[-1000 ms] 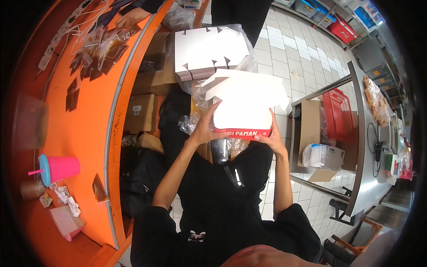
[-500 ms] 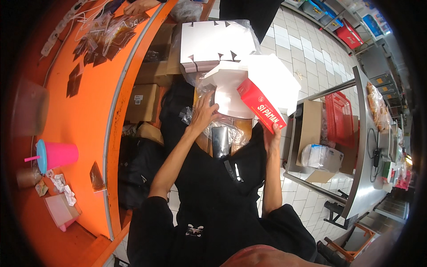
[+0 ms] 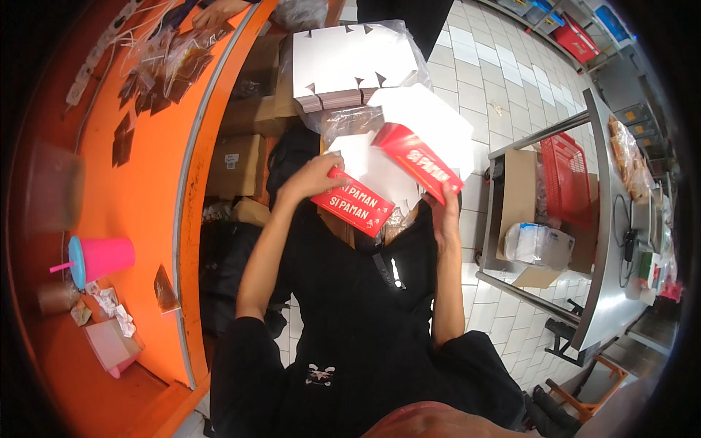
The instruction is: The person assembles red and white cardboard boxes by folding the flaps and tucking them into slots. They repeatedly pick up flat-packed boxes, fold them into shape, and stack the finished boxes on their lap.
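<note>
A partly folded cardboard food box (image 3: 438, 120), white inside and red outside, is between my hands above my lap. Its red panel with pale lettering (image 3: 420, 162) is raised on the right, and my right hand (image 3: 445, 212) grips the near end of it. On the left, my left hand (image 3: 310, 179) pinches a second red part (image 3: 354, 203), which is tilted toward me; the thumb lies on its red face. Whether both red parts belong to one sheet is partly hidden. Beyond them sits a stack of flat white box blanks (image 3: 358, 62) in clear plastic.
An orange table (image 3: 157, 190) on the left bears brown sachets (image 3: 171, 77) and a pink cup with a blue lid (image 3: 102, 259). Cardboard boxes (image 3: 234, 164) stand beneath it. At the right is a metal table (image 3: 602, 292), with a red basket (image 3: 566, 179) on its lower level. Another person's hand (image 3: 219, 13) shows at the far left.
My left hand has come up and turned a red panel into view, covering the dark phone-like object on my lap. My right hand still holds its side, slightly shifted.
</note>
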Available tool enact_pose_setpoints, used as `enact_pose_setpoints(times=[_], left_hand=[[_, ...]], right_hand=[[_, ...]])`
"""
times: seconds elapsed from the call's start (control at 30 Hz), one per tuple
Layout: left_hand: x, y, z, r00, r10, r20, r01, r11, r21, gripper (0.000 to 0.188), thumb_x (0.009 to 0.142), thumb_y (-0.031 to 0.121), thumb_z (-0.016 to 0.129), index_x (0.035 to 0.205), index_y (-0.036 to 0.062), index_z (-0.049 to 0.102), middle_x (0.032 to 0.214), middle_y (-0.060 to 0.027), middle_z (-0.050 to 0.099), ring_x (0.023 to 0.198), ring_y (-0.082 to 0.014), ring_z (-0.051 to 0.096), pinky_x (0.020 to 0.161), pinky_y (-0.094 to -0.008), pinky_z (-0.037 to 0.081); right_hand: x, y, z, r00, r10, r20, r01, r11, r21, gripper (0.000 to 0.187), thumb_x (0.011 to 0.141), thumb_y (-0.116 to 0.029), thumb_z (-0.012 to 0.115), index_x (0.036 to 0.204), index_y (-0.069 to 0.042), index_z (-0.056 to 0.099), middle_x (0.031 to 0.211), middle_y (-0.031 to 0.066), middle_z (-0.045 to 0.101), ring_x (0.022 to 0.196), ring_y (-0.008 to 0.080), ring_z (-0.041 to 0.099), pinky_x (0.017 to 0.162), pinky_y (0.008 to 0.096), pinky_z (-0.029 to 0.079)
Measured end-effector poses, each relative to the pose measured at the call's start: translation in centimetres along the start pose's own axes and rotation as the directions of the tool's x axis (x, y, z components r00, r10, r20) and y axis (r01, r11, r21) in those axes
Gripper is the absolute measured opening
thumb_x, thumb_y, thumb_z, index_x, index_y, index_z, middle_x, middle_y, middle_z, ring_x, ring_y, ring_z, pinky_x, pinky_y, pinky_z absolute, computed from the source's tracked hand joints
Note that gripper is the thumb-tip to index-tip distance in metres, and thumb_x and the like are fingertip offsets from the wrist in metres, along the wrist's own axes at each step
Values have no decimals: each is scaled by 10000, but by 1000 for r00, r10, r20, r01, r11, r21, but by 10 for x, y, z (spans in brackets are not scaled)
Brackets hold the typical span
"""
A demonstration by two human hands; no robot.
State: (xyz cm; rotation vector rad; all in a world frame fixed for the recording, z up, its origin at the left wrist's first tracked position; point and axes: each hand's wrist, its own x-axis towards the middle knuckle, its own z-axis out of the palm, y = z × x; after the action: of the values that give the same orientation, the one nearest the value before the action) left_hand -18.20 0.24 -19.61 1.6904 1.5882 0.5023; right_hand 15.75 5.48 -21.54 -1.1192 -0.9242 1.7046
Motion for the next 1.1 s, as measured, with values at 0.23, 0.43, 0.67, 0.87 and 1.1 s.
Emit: enact_pose_setpoints(times=[0.23, 0.43, 0.67, 0.87, 1.1], left_hand=[[-21, -3, 104, 730, -150, -667, -43, 964, -264, 415, 999, 382, 639, 1161, 5, 576, 1111, -195, 659, 1070, -340, 642, 906, -414, 494], [-10, 6, 107, 650, -391, -652, 30, 870, -492, 455, 1115, 397, 378, 1274, 11, 557, 1152, -173, 656, 1107, -271, 639, 958, -384, 480], [-38, -16, 130, 649, -475, -595, -146, 689, -710, 432, 1007, 292, 669, 1298, -5, 552, 1271, -200, 624, 1168, -259, 632, 951, -357, 520], [-52, -17, 138, 757, -396, -521, -155, 665, -731, 514, 981, 295, 699, 1349, -26, 539, 1326, -179, 609, 1259, -243, 581, 1057, -361, 466], [-59, -9, 119, 861, -152, -485, -135, 852, -506, 913, 691, 355, 946, 1400, 1, 493, 1358, -189, 595, 1283, -296, 573, 1068, -408, 465]], right_hand=[[1, 3, 43, 986, 167, 20, -162, 975, -153, 630, 946, -419, 701, 1400, -45, 477, 1272, 102, 604, 1163, 198, 585, 975, 356, 469], [34, 8, 51, 952, 278, 127, -237, 934, -268, 766, 934, -433, 724, 1471, 22, 420, 1289, 204, 610, 1156, 238, 633, 979, 351, 519], [36, 29, 39, 992, 126, -22, -123, 886, -446, 915, 902, -483, 751, 1539, 20, 328, 1448, 278, 488, 1257, 321, 578, 1009, 412, 510], [39, 26, 39, 990, -101, -98, 29, 827, -561, 994, 869, -457, 795, 1568, 0, 258, 1533, 284, 385, 1363, 376, 476, 1028, 447, 496], [22, -12, 63, 778, -312, 545, 607, 147, -781, 435, 690, -439, 899, 963, -128, 768, 1616, 254, 295, 1513, 497, 180, 1202, 600, 213]])
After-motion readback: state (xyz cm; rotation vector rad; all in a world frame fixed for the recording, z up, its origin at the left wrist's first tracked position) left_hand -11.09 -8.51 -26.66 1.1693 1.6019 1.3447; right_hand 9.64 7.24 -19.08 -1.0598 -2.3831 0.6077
